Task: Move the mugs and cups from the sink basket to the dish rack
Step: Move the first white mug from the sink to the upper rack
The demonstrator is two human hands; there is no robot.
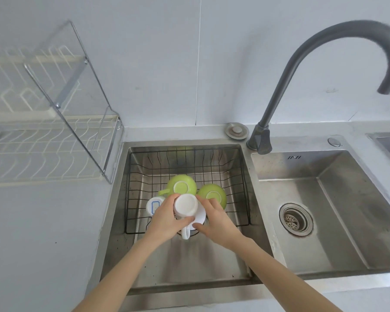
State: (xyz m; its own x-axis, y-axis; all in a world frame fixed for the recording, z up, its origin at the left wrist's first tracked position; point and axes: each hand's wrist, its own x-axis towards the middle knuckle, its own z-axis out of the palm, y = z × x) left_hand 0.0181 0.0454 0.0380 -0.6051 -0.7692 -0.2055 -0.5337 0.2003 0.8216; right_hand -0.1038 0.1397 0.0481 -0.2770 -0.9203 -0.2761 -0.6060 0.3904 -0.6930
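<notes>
A black wire sink basket (239, 167) sits in the left sink bowl. An upside-down white mug (186, 205) is held above it, my left hand (164, 218) wrapped around its side, its handle pointing toward me. My right hand (214, 218) is on a white cup or saucer (200, 218) just beneath the mug; I cannot tell which. Two green cups lie upside down behind, one at the left (181, 185) and one at the right (213, 195). A white cup with a blue mark (153, 204) lies left of my hands. The white wire dish rack (43, 143) stands on the counter at the left.
A grey curved faucet (302, 64) rises between the two bowls. The right sink bowl (324, 199) has a drain strainer (295, 219). A clear panel in a metal frame (77, 93) stands at the rack's right end. A round metal cap (236, 131) lies behind the sink.
</notes>
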